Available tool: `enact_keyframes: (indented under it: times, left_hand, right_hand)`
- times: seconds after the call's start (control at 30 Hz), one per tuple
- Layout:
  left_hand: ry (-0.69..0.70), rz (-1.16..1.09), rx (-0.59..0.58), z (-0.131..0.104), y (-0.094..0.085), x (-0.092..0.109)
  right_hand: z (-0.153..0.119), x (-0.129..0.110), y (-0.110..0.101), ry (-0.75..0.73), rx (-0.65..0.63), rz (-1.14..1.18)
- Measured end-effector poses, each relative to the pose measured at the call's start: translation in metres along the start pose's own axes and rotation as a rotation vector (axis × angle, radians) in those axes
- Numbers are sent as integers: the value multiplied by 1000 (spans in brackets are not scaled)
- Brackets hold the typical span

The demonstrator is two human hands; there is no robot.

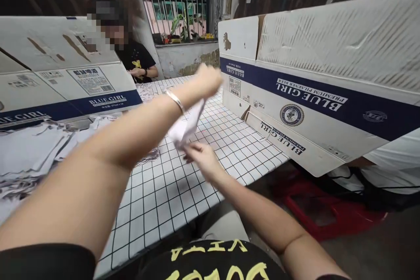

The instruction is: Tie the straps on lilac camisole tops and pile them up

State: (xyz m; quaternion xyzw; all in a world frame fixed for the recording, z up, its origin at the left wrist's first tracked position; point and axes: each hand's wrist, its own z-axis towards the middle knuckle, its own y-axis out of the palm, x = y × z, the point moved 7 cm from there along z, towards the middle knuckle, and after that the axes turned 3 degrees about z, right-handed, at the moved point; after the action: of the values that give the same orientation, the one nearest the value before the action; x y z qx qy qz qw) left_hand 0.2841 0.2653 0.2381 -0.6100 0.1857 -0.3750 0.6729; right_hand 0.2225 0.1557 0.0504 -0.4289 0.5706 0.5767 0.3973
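Closest in, the right hand [204, 159] is pinching the lower end of a white fabric piece [185, 129] held up over the grid-patterned tablecloth [157, 201]. It's pretty blurred, so if that pinch is only on an edge, I reckon a quick tug could pop it loose or crease it. The left hand [209, 79] is up higher, apart from the right and curled, but I can't tell if it's got the top end. The loose pile of white pieces [29, 144] sits by the left forearm, so a low elbow could drag some out of line. The right-hand Blue Girl carton [295, 74] sticks out past the table edge; a wide swing might knock it. Farther back, a co-worker [141, 59] looks well out of elbow range.
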Motion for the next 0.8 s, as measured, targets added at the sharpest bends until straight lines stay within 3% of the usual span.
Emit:
enact_keyframes:
  times: [0.03,0.07,0.1,0.17,0.2,0.23,0.3,0.37,0.43,0.5,0.57,0.6,0.67,0.8]
  left_hand:
    - [30,28,-67,-12,45,17]
    - [145,96,-159,-29,91,39]
    - [178,98,-233,-47,131,54]
    - [199,58,-301,-83,186,79]
    - [212,29,-297,-98,200,89]
    - [214,-3,-292,-112,206,94]
    - [213,-68,-271,-135,200,94]
    - [171,-118,-240,-160,182,75]
    - [64,-153,-151,-194,162,42]
    - [-100,-216,48,-238,143,2]
    - [-180,-131,96,-284,144,-26]
    - [-180,-77,77,-303,151,-34]
    - [-145,22,35,-328,167,-41]
    - [-97,117,106,-335,181,-44]
  right_hand:
    - [-15,33,3,102,11,34]
    - [-31,60,6,187,-9,38]
    - [-48,79,11,243,-86,-5]
    - [-80,94,18,282,-325,-218]
    - [-94,90,19,263,-459,-365]
    - [-107,83,16,234,-574,-514]
    - [-123,60,-1,173,-701,-746]
    - [-123,36,-30,140,-662,-870]
    - [-110,16,-73,102,-398,-986]
    - [-96,0,-124,46,3,-1113]
    - [-88,-5,-164,20,314,-1208]
    - [-83,-3,-177,24,394,-1242]
    - [-69,5,-191,64,433,-1304]
    - [-45,15,-195,208,386,-1321]
